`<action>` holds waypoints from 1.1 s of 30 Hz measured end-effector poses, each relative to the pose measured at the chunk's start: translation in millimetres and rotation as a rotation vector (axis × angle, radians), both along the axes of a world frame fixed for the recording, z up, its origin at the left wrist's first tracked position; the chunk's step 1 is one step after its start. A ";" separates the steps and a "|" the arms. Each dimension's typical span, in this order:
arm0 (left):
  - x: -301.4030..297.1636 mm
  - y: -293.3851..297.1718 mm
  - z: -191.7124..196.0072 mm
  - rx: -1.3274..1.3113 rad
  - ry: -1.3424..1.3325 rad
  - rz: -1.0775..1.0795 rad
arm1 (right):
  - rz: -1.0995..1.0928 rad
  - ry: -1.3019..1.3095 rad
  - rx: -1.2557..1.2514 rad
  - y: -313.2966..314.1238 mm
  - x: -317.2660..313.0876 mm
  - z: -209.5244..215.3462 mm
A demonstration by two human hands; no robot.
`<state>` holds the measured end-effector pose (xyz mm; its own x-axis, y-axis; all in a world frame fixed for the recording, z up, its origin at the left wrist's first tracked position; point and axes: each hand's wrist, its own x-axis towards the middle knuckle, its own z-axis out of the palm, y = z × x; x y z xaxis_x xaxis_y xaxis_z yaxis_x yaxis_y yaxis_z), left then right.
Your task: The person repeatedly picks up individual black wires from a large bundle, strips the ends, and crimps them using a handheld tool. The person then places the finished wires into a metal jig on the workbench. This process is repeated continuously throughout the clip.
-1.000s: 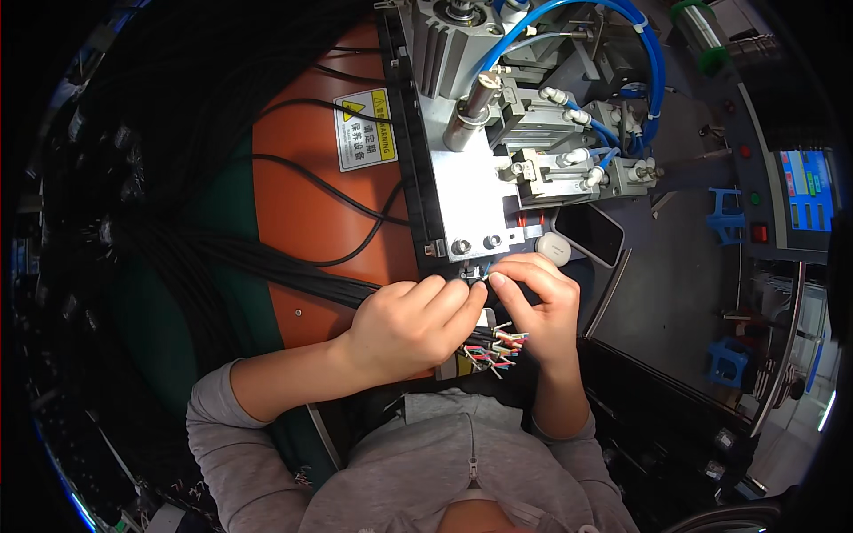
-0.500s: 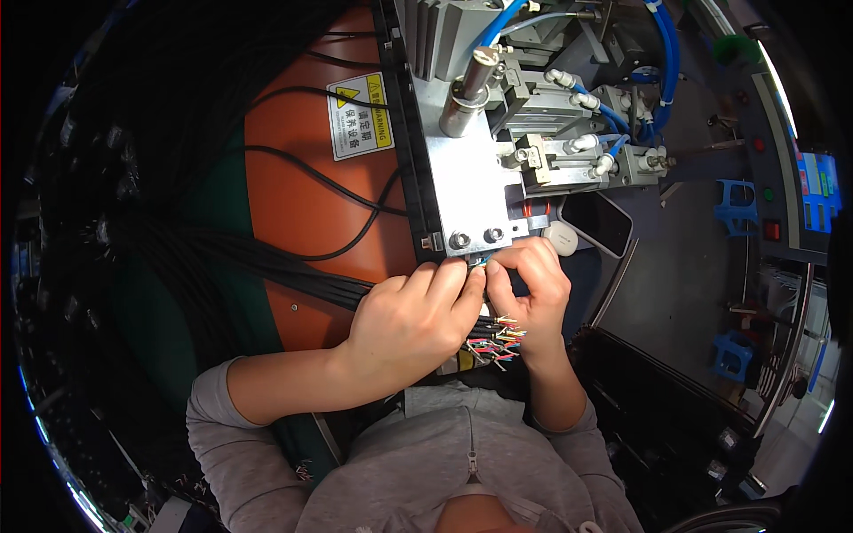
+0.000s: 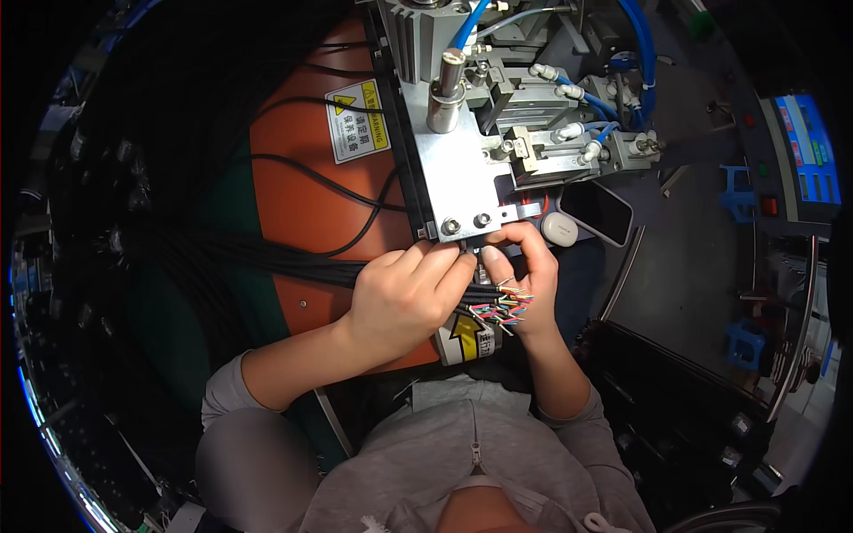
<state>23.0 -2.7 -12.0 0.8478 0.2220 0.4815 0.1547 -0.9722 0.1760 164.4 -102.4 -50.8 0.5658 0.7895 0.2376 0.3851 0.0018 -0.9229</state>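
Nearest, grey sleeves and two bare forearms rising from the lower edge. Left hand (image 3: 404, 298) curled narrow around a bundle of black cables (image 3: 267, 262), fingertips pinched at the bundle's end just below the metal plate (image 3: 458, 173). Right hand (image 3: 524, 275) cupped close, thumb and forefinger pinched together against the left fingertips, the stripped coloured wire ends (image 3: 502, 306) fanning out across its palm. Whether either pinch grips a single wire cannot be told; too small and half hidden.

Best done, by this look: keep the left hand firm on the bundle so nothing slides, single out one coloured wire with the right fingertips, hold the rest fanned clear of it, and present it straight and square to the opening under the plate. Keep fingers low and outside the clamp area; likely pinch risk there, judging by the warning label (image 3: 357, 122).

Just under the hands, a black and yellow arrow sticker (image 3: 468, 336). Beyond the right hand, a small white earbud case (image 3: 558, 229) and a dark phone (image 3: 597, 211), just beside each other. Further on, an orange machine cover (image 3: 302, 204) with loose black leads across it, then air cylinders with blue hoses (image 3: 635, 53). Far right, a blue control panel (image 3: 807, 151).
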 end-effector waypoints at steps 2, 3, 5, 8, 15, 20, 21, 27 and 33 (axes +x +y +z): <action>-0.5 0.0 3.8 0.023 -0.005 0.023 | 0.009 -0.072 0.041 2.6 -0.6 2.2; -2.9 -3.2 6.2 0.031 0.044 0.043 | 0.004 -0.026 -0.015 0.2 0.5 1.0; -8.5 -11.4 9.8 0.067 0.111 0.079 | 0.009 0.240 -0.120 -4.8 -0.1 0.0; -13.6 -20.0 16.3 0.069 0.247 0.107 | -0.019 0.212 -0.064 -6.4 1.9 -3.3; -15.3 -5.3 11.3 -0.094 0.124 0.001 | 0.608 0.015 0.298 -13.3 23.7 19.8; -14.1 -5.6 13.1 -0.078 0.024 -0.068 | 0.479 -0.030 0.309 -11.5 20.0 17.8; -10.0 -2.2 16.4 -0.053 -0.052 -0.082 | 0.471 0.003 0.321 -10.9 19.0 14.8; -11.4 -2.1 19.2 -0.053 -0.226 -0.110 | 0.435 -0.071 0.365 -8.3 21.7 25.0; -12.7 3.3 26.5 -0.147 -0.195 -0.136 | 0.290 0.028 0.343 -7.2 9.5 23.5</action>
<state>10.3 0.6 14.5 0.7693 0.1917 0.6094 -0.0262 -0.9437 0.3299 174.0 -109.7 -27.4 0.3429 0.7948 0.5007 0.2982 0.4134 -0.8604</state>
